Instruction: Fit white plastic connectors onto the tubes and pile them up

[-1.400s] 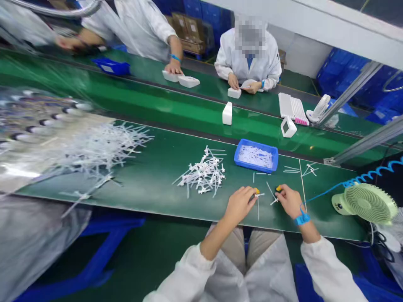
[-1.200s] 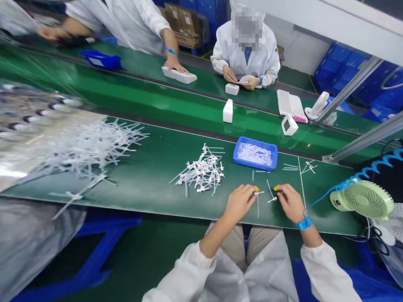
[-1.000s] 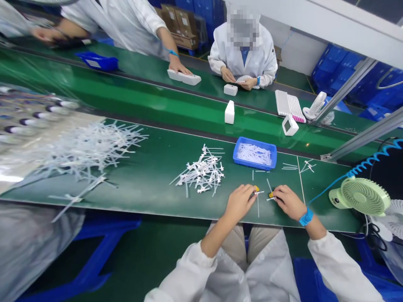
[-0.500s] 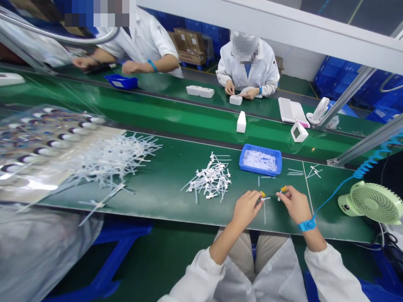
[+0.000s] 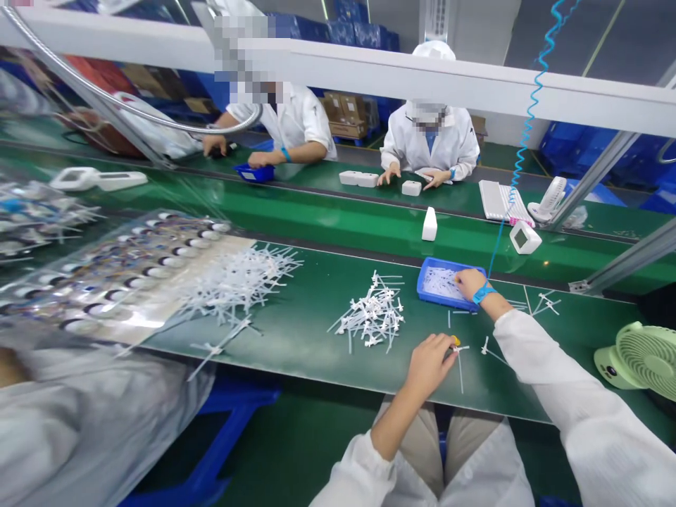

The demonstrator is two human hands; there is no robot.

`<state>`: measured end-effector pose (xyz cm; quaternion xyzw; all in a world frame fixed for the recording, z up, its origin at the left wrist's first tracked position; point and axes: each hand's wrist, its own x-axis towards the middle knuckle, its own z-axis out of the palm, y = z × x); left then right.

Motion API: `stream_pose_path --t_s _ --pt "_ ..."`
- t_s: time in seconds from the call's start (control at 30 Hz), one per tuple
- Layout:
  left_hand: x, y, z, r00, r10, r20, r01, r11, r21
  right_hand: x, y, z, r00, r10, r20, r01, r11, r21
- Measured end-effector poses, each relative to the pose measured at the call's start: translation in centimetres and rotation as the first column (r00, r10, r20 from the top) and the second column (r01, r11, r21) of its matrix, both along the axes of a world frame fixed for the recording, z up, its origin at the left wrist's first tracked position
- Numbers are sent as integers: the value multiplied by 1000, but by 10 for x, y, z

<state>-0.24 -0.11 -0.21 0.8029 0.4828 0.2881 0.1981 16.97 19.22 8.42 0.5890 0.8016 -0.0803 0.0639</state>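
My left hand (image 5: 432,362) is closed near the table's front edge, its thumb and finger pinching a small white piece with thin pale strips (image 5: 461,372); yellow covers a fingertip. My right hand (image 5: 469,283), with a blue wristband, reaches over the right side of a blue tray (image 5: 425,296) of short white strips (image 5: 441,280). Its fingers are bent together at the strips, and whatever they pinch is hidden. Between my arms lies another white piece with a strip (image 5: 484,346). To the left is a pile of joined strip pieces (image 5: 374,313).
A larger heap of pale strips (image 5: 237,282) lies left, beside bagged wired parts (image 5: 153,271). A green fan (image 5: 641,359) stands right. Loose strip pieces (image 5: 546,303) lie behind my right sleeve. White housings (image 5: 429,224) sit on the belt; co-workers (image 5: 430,141) sit across.
My right hand has moved from beside my left hand up to the blue tray, and a strip piece now lies where it was. My left hand keeps its pinch. The view has shifted left.
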Motion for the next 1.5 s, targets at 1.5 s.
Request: stream_pose_path --t_s 1.5 --pt "-8 -23 5 997 -60 -57 57 997 -46 46 -226 -62 379 -229 -896 283 951 -124"
